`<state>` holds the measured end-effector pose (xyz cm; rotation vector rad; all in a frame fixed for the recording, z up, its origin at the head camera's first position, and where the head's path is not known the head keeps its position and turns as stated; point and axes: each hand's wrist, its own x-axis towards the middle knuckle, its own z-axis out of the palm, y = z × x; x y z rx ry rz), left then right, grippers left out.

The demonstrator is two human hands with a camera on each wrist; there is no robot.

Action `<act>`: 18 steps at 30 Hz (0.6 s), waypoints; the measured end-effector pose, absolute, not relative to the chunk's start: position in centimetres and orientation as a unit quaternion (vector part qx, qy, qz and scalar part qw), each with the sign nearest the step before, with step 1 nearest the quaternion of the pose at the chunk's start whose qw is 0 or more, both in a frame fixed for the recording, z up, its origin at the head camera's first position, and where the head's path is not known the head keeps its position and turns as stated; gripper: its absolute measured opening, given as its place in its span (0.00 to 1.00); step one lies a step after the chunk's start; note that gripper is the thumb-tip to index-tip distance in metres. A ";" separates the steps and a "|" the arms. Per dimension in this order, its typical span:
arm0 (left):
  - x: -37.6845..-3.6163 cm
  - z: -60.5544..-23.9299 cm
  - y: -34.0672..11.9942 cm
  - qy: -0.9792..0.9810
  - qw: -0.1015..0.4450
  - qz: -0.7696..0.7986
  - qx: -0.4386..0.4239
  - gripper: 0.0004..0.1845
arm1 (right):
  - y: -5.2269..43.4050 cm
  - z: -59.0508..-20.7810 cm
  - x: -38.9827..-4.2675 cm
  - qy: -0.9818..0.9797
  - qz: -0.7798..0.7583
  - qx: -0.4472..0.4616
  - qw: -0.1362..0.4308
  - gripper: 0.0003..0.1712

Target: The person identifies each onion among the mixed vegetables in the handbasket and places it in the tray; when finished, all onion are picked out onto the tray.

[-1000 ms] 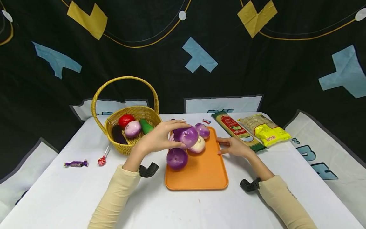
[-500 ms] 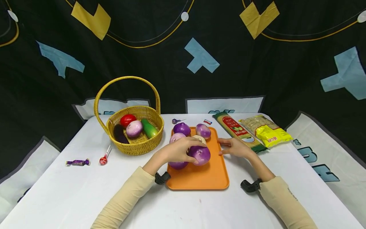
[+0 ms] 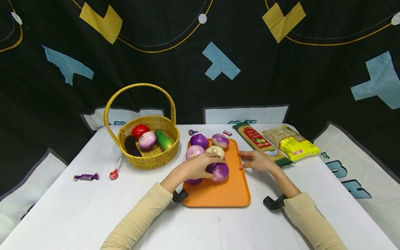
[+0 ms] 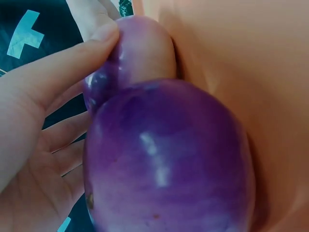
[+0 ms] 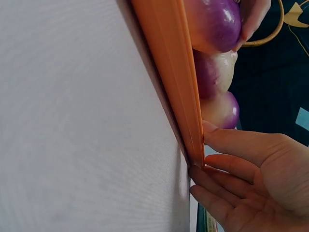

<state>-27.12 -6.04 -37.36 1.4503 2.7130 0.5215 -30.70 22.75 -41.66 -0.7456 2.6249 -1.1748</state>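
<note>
My left hand [image 3: 198, 167] holds a glossy purple onion [image 3: 219, 172] low over the orange tray [image 3: 218, 198], thumb on its near side and fingers over its far side. Whether that onion touches the tray floor is hidden. Another purple onion [image 3: 194, 181] shows partly under the same hand; a big one [image 4: 164, 159] fills the left wrist view. Behind them on the tray sit a pointed purple onion [image 3: 199, 140], a pinkish one [image 3: 194, 151], a pale one [image 3: 215, 151] and a purple-and-white one [image 3: 220, 140]. My right hand [image 3: 257, 160] holds the tray's right rim [image 5: 176, 72], thumb apart from the fingers.
Left of the tray stands a yellow wicker basket [image 3: 153, 163] with a tomato [image 3: 140, 131], an eggplant [image 3: 132, 146], an onion [image 3: 147, 140] and a green vegetable [image 3: 163, 140]. Lollipops and wrapped candies lie around. At right are a noodle packet [image 3: 260, 142] and a yellow bag [image 3: 292, 144].
My left hand has carried the purple onion rightward and down from above the other onions toward the tray's middle. The purple-and-white onion behind has shifted slightly. My right hand stays at the rim.
</note>
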 end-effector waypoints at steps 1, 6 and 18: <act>-27.2 -37.4 -6.1 0.870 0.009 0.164 0.465 0.32 | 22.8 -41.7 -30.7 0.880 -0.396 -0.249 0.086 0.37; -27.2 -37.4 -6.4 0.878 0.004 0.158 0.452 0.33 | 22.7 -41.7 -30.6 0.882 -0.391 -0.248 0.087 0.37; -27.6 -36.5 -7.0 0.866 -0.020 0.163 0.473 0.33 | 22.8 -41.7 -30.7 0.883 -0.390 -0.246 0.084 0.37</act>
